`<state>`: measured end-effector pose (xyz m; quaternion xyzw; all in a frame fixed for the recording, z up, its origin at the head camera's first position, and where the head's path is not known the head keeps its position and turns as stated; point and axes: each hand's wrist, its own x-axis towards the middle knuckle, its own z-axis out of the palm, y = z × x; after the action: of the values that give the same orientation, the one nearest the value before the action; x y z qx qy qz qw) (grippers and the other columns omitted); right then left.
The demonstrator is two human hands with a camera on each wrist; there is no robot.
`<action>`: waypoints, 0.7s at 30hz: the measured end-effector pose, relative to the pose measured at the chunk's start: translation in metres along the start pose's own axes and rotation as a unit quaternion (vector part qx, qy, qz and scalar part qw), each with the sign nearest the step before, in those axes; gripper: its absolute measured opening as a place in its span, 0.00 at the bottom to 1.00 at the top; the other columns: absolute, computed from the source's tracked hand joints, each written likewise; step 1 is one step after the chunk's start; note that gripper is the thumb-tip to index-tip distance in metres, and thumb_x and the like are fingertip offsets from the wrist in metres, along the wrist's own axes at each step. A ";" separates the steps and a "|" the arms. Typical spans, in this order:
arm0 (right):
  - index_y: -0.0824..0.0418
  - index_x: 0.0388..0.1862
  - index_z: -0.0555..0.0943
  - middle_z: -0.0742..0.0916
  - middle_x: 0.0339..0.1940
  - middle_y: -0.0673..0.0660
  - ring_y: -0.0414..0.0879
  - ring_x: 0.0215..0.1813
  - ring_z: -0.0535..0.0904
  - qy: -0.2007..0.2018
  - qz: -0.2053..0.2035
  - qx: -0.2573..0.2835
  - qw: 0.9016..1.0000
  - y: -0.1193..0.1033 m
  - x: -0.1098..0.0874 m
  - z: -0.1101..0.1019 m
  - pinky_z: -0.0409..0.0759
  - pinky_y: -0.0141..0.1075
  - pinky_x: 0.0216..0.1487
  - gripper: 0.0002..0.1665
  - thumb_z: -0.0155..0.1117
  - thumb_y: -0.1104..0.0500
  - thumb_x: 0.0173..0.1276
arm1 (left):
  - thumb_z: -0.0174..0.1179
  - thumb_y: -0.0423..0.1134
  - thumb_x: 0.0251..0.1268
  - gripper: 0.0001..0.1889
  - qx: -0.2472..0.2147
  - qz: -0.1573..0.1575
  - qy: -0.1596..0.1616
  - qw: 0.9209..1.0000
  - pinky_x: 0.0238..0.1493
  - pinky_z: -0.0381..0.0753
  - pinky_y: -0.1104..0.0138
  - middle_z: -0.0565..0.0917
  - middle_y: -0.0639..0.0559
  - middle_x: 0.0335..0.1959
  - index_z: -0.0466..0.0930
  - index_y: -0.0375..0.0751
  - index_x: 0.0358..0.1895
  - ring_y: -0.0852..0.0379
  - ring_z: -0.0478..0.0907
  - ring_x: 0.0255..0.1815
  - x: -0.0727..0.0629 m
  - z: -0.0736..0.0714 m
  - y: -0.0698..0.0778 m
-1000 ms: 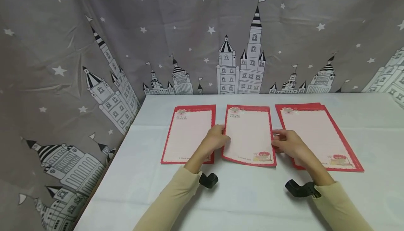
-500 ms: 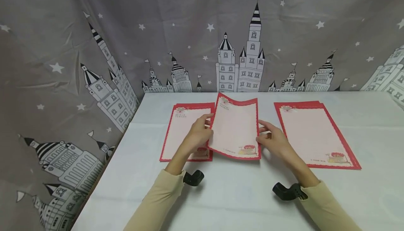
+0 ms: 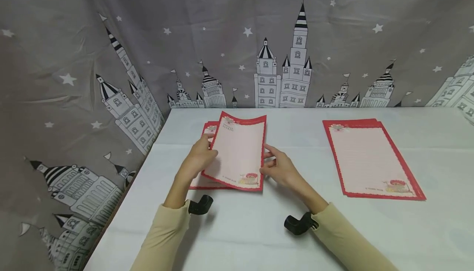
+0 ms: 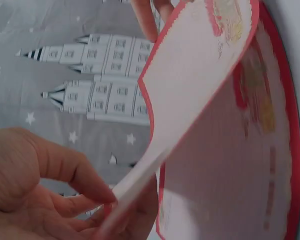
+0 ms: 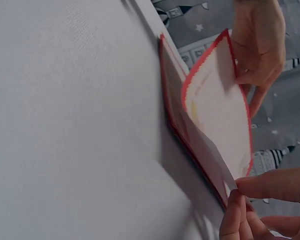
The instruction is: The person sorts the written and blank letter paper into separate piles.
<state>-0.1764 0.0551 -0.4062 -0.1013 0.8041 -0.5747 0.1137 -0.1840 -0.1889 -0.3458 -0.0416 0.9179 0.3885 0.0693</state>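
A red-bordered sheet of letter paper (image 3: 238, 151) hangs between both hands, bowed and raised above the left stack of like sheets (image 3: 211, 183). My left hand (image 3: 198, 155) pinches its left edge, thumb on the front face. At its right edge, my right hand (image 3: 282, 167) pinches it between thumb and fingers. In the left wrist view the lifted sheet (image 4: 195, 75) curves over the sheet below, and a gap shows between them. The right wrist view shows thumb and fingertips gripping the near edge of the sheet (image 5: 222, 100), with the left hand (image 5: 260, 45) at the far edge.
Another stack of red-bordered sheets (image 3: 374, 160) lies to the right, its sheets slightly offset. All of it is on a white-covered table (image 3: 259, 230). A grey curtain with castles and stars (image 3: 218, 24) hangs behind and at the left. A black wrist camera (image 3: 298, 223) sits on each wrist.
Both hands have lifted the middle sheet off the table and carried it left, over the left stack. The right stack has stayed in place.
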 end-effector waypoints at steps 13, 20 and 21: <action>0.78 0.73 0.70 0.83 0.50 0.63 0.43 0.38 0.81 0.015 -0.019 -0.035 0.999 -0.002 0.022 0.038 0.79 0.30 0.40 0.38 0.68 0.74 0.64 | 0.47 0.22 0.60 0.33 0.075 -0.015 0.046 0.996 0.66 0.70 0.40 0.68 0.16 0.63 0.60 0.13 0.72 0.28 0.68 0.65 0.006 -0.015 -0.029; 0.80 0.67 0.75 0.85 0.45 0.63 0.39 0.29 0.77 0.020 -0.058 -0.074 0.995 -0.002 0.023 0.042 0.74 0.30 0.38 0.34 0.70 0.75 0.61 | 0.48 0.26 0.60 0.29 0.092 -0.017 0.045 0.995 0.63 0.72 0.39 0.67 0.15 0.58 0.64 0.09 0.65 0.28 0.69 0.59 0.007 -0.015 -0.037; 0.80 0.67 0.75 0.85 0.44 0.63 0.40 0.30 0.76 0.021 -0.061 -0.081 0.995 -0.002 0.023 0.042 0.74 0.30 0.37 0.33 0.70 0.74 0.61 | 0.48 0.26 0.60 0.28 0.098 -0.018 0.041 0.994 0.62 0.73 0.40 0.67 0.16 0.57 0.65 0.09 0.62 0.29 0.69 0.57 0.008 -0.014 -0.038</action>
<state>-0.1859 0.0097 -0.4196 -0.1471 0.8422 -0.5160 0.0527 -0.1880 -0.2259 -0.3642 -0.0670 0.9526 0.2936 0.0418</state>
